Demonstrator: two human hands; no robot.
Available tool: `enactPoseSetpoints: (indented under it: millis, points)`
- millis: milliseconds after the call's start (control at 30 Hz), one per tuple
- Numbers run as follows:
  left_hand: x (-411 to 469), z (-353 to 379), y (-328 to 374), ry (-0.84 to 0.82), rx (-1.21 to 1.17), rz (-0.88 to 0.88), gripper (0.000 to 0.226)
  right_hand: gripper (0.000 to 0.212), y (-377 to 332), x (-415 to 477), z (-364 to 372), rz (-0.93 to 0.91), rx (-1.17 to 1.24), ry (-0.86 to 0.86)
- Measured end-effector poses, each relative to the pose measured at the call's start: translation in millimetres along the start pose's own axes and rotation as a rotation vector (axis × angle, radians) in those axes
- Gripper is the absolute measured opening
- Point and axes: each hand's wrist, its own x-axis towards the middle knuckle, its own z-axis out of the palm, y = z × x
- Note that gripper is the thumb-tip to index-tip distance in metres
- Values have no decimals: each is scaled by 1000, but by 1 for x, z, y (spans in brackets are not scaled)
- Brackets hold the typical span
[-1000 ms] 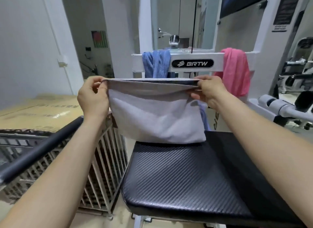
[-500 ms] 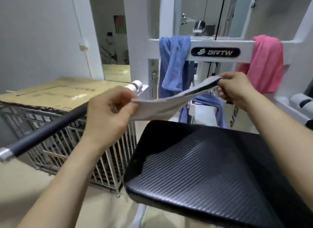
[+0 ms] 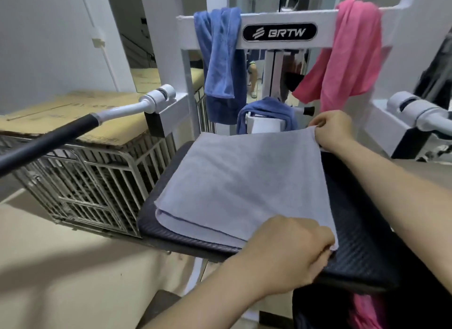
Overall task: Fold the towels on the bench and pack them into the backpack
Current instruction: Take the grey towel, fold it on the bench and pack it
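Grey towel [image 3: 244,179] now laid on bench [image 3: 362,243]; both grip points hidden.

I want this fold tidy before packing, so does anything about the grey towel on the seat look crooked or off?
Slightly. The grey towel lies folded on the black seat pad, but its layers don't line up: at the near left corner a lower layer sticks out past the top one. The left hand and right hand pinch its right corners.

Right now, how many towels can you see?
4: grey towel on the bench; blue towel and pink towel over the crossbar; another blue one behind. More may be hidden.
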Motion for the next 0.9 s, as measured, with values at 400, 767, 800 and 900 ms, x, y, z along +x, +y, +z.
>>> enactPoseSetpoints:
  millis: [400, 767, 800, 900]
  points:
    - [-95, -77, -72, 410, 165, -796, 31, 18, -98, -142, -38, -309, 31, -628]
    - [-128, -87, -100, 387, -731, -1088, 38, 29, -166, -209, 45, -764, -209, -448]
    - [-128, -89, -101, 403, -799, -1097, 35, 24, -168, -211, 48, -804, -224, -397]
    - [-128, -90, -104, 430, -877, -1101, 32, 10, -165, -216, 60, -855, -231, -239]
